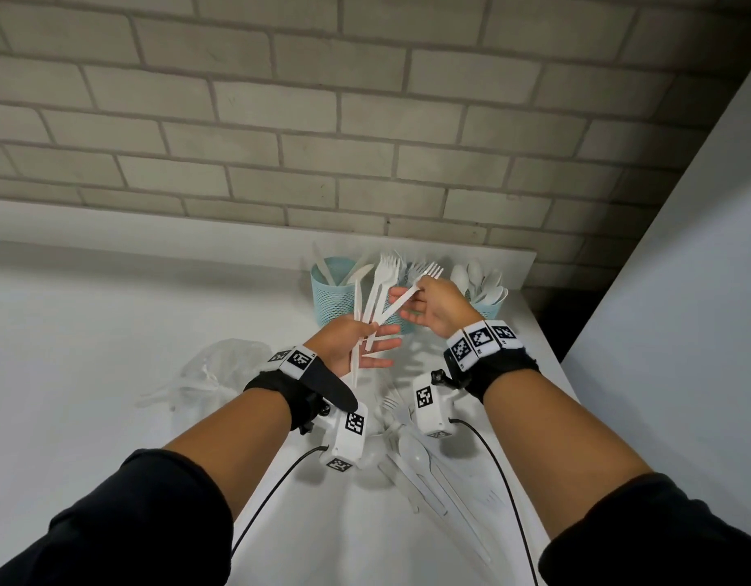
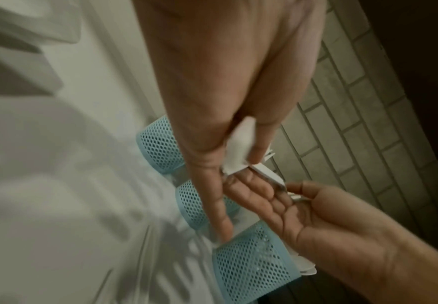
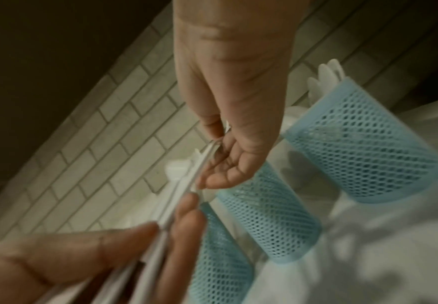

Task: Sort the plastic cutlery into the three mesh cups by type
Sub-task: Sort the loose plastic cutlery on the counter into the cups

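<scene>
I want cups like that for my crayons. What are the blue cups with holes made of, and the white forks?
The blue cups look like matte moulded plastic: an even pale colour, tidy rows of small holes, a smooth solid rim. They could be coated metal mesh; the pictures leave that open. The white fork in the right hand looks like thin, slightly shiny plastic.

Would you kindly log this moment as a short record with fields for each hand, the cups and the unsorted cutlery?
left hand: grips a bunch of forks and a knife
right hand: pinches one fork from that bunch
left cup: knives
middle cup: forks
right cup: spoons
unsorted pile: on the table below the wrists
</scene>
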The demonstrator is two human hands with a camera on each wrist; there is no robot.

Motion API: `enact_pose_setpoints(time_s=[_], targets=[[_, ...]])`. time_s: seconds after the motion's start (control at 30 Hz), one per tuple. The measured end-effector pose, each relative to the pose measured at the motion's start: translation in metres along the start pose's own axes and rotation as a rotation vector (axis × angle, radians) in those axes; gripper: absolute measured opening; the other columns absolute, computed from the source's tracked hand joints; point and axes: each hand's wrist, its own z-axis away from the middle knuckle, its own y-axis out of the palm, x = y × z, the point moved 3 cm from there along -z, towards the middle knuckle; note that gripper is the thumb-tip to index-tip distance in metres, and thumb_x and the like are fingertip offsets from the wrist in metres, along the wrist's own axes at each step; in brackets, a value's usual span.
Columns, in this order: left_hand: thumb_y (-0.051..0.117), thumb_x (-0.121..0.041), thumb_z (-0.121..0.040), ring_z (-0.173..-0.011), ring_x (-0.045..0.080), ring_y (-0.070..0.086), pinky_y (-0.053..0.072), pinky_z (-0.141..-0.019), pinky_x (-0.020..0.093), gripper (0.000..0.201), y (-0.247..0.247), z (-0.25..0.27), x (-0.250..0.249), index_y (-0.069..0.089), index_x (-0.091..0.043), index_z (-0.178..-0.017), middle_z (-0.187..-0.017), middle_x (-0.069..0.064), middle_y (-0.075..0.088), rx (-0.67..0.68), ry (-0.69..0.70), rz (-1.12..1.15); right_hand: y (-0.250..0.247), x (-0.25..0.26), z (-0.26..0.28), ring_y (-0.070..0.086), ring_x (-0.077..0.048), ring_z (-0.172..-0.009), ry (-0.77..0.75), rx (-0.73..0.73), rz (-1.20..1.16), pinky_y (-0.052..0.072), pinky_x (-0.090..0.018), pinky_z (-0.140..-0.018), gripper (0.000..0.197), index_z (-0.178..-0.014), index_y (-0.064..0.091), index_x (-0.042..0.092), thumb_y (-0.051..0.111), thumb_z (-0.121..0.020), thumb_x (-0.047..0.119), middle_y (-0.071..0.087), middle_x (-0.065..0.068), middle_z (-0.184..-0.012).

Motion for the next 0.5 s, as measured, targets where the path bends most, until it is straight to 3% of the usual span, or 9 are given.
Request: enact_pose_setpoints(time_s=[0.07,0.17,0.3,0.4,0.43,0.5], targets=[[0.033,0.002,-0.097,-0.076,0.016,0.07,0.058,-0.07,0.039,0.027,0.001,0.001,0.002,0.052,-0.004,-0.115,-0.094,0.007,0.066,0.008,-0.037,0.005,0.01,0.003,0.0,0.059,-0.019,-0.071,0.013,0.004,0.078,0.051,-0.028,-0.063,0.028,-0.084,0.053,0.01,0.03,-0.1,0.012,0.061,-0.007,-0.08],[0.035,0.007,-0.093,-0.063,0.014,0.067,0.058,-0.069,0.035,0.024,0.004,0.003,0.003,0.056,-0.002,-0.095,-0.086,0.01,0.062,-0.021,-0.044,0.02,0.02,0.001,-0.001,0.057,-0.019,-0.068,0.064,0.028,0.083,0.049,-0.029,-0.06,0.025,-0.083,0.053,0.011,0.035,-0.099,0.013,0.058,-0.008,-0.078],[0.033,0.008,-0.093,-0.052,0.011,0.061,0.057,-0.058,0.026,0.025,0.006,0.004,0.001,0.055,-0.004,-0.089,-0.082,0.011,0.058,-0.052,-0.043,0.04,0.027,-0.002,-0.002,0.063,-0.018,-0.079,0.087,0.172,-0.142,0.051,-0.036,-0.075,0.03,-0.089,0.056,0.012,0.037,-0.101,0.032,0.067,-0.008,-0.083],[0.033,0.009,-0.093,-0.053,0.012,0.063,0.057,-0.057,0.024,0.025,0.004,0.004,-0.002,0.055,-0.004,-0.092,-0.083,0.012,0.06,-0.05,-0.038,0.065,0.03,-0.004,0.001,0.071,-0.01,-0.067,0.099,0.217,-0.156,0.057,-0.027,-0.066,0.015,-0.088,0.056,0.008,0.045,-0.097,0.011,0.073,-0.002,-0.068],[0.034,0.008,-0.094,-0.057,0.013,0.065,0.058,-0.058,0.024,0.025,0.004,0.005,-0.002,0.055,-0.003,-0.094,-0.085,0.013,0.061,-0.038,-0.038,0.069,0.03,-0.004,0.002,0.072,-0.01,-0.071,0.107,0.222,-0.134,0.057,-0.025,-0.069,0.015,-0.088,0.056,0.006,0.044,-0.097,0.006,0.073,0.0,-0.065],[0.037,0.002,-0.097,-0.071,0.018,0.067,0.059,-0.064,0.028,0.02,0.001,0.005,-0.001,0.056,-0.003,-0.098,-0.09,0.013,0.062,0.0,-0.042,0.056,0.027,-0.004,0.001,0.067,-0.021,-0.101,0.12,0.198,-0.128,0.051,-0.032,-0.088,0.015,-0.088,0.055,0.002,0.043,-0.096,0.001,0.074,-0.005,-0.073]])
